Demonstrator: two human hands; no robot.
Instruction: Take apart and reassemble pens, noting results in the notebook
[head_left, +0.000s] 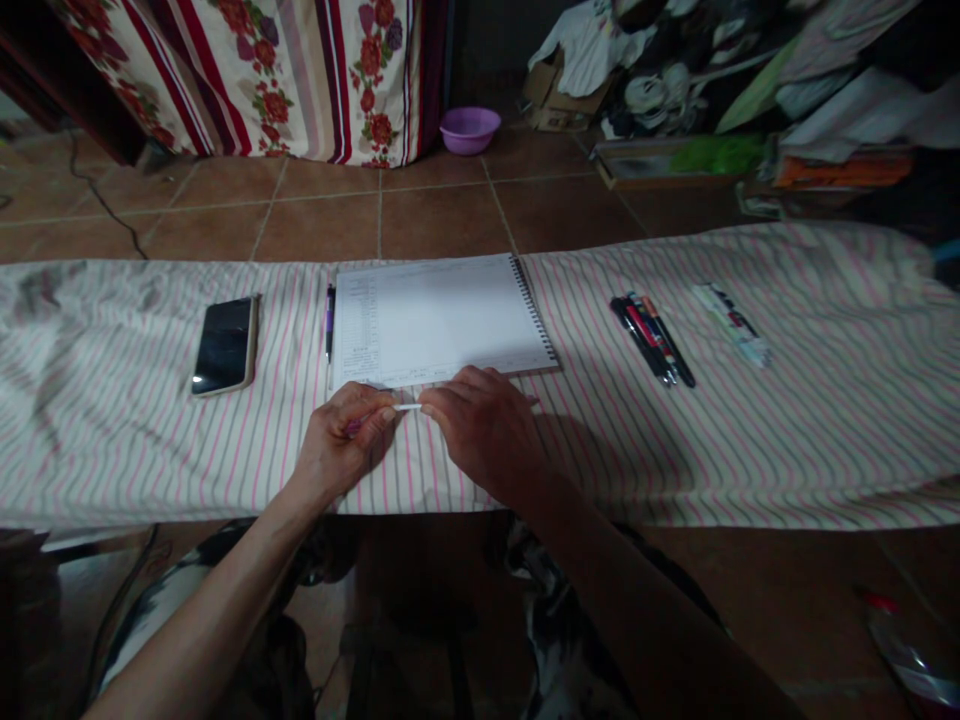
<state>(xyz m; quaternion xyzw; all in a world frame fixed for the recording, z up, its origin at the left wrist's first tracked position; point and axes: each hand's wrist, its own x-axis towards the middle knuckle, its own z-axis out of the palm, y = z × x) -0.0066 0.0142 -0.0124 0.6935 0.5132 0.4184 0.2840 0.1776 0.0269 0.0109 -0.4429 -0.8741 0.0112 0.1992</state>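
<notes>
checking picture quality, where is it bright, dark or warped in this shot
Head view: light falls brightest on the notebook; the hands holding a thin white stick cast a shadow rightward on the striped cloth; the phone shows small glare; the lower foreground is dark; the wide lens bows the cloth's edges.

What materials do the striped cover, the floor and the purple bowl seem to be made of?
The striped cover looks like woven cloth: it wrinkles and drapes softly. The floor seems glazed ceramic tile, brown, with visible grout lines. The purple bowl is probably plastic, judging by its smooth, evenly coloured surface.
</notes>
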